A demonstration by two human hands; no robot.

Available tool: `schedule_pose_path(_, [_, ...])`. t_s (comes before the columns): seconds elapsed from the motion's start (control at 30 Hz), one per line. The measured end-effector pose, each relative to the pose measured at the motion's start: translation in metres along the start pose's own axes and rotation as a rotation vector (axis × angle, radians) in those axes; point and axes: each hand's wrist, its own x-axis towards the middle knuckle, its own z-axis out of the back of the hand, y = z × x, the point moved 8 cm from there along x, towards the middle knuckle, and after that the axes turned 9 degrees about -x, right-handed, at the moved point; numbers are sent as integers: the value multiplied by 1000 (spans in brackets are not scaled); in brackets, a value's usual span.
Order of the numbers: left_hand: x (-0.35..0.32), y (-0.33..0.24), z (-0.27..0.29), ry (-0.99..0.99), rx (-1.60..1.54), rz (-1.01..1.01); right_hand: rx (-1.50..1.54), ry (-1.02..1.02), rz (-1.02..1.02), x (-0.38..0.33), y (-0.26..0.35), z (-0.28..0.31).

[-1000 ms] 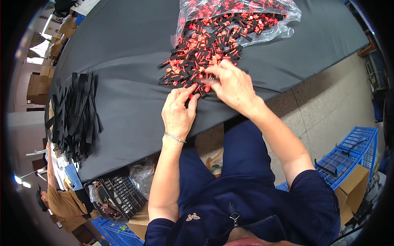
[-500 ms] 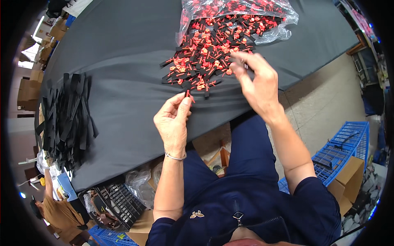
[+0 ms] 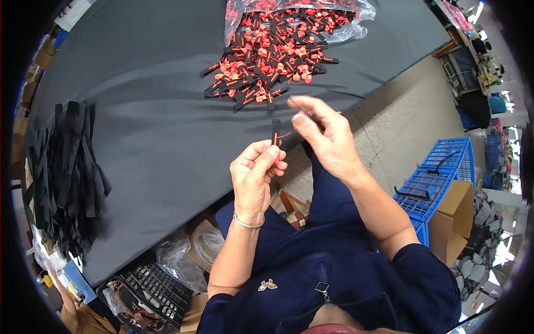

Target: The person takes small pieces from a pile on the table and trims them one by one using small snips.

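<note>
My left hand (image 3: 255, 172) pinches a short black strap piece with a red cord (image 3: 276, 132) between thumb and fingers, at the table's near edge. The strap stands up from the fingertips; its lower end is hidden in the hand. Close by on the right, my right hand (image 3: 328, 139) is raised with thumb and forefinger apart and nothing visible between them; its other fingers are curled and slightly blurred. Beyond both hands lies a pile of similar black strap pieces with red-orange parts (image 3: 267, 61), spilling from a clear plastic bag (image 3: 356, 30).
A heap of longer black straps (image 3: 64, 172) lies on the left of the dark-covered table (image 3: 161, 139). Below the edge stands a black crate (image 3: 153, 292). On the right are blue plastic crates (image 3: 436, 172) and an open cardboard box (image 3: 451, 217). Another person's arm (image 3: 62, 292) shows at lower left.
My left hand has drawn back from the pile with the strap piece, which now points upward. My right hand has left the pile and come nearer to the left. The view has shifted.
</note>
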Motion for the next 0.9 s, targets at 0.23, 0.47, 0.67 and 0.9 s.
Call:
schedule_pose_path(0.23, [-14,10,-5,-19,-39,-40,-615,-192,411,-44,45,26])
schedule_pose_path(0.47, [-34,6,-24,-56,244,-230,-801,-248,725,-60,43,41])
schedule_pose_path(0.67, [-46,12,-34,-89,261,-282,-789,-266,804,-73,33,53])
schedule_pose_path(0.9, [-57,21,-43,-93,285,-285,-706,-211,766,-85,31,61])
